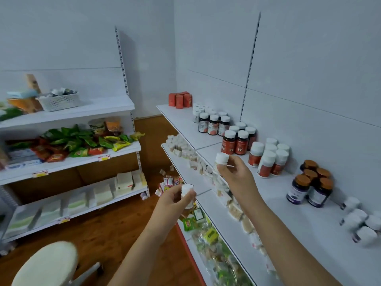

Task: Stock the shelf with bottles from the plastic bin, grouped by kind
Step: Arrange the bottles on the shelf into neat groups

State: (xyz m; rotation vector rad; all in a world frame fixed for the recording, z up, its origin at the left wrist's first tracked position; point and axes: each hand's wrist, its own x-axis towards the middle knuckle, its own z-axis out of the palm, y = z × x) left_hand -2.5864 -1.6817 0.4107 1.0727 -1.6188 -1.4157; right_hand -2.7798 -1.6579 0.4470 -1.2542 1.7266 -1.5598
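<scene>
My right hand (235, 174) grips a white-capped bottle (221, 158) just above the front edge of the top shelf (288, 213) on the right. My left hand (175, 201) holds a second white-capped bottle (187, 189) lower down, out in front of the shelves. Bottles stand on that top shelf in groups: dark ones with white caps (213, 123), red-labelled "Fe" ones (236, 142), white ones with orange labels (268, 159), purple ones with brown caps (311, 186), and small white ones (362, 221) at the near right. The white plastic bin (59, 102) sits on the left shelving unit.
Red boxes (180, 100) stand at the far end of the top shelf. Small wrapped packets (185, 149) fill the shelf below, with snack bags lower still. The left unit holds green and red packets (78, 141). A round white stool (45, 265) stands at the bottom left on the wood floor.
</scene>
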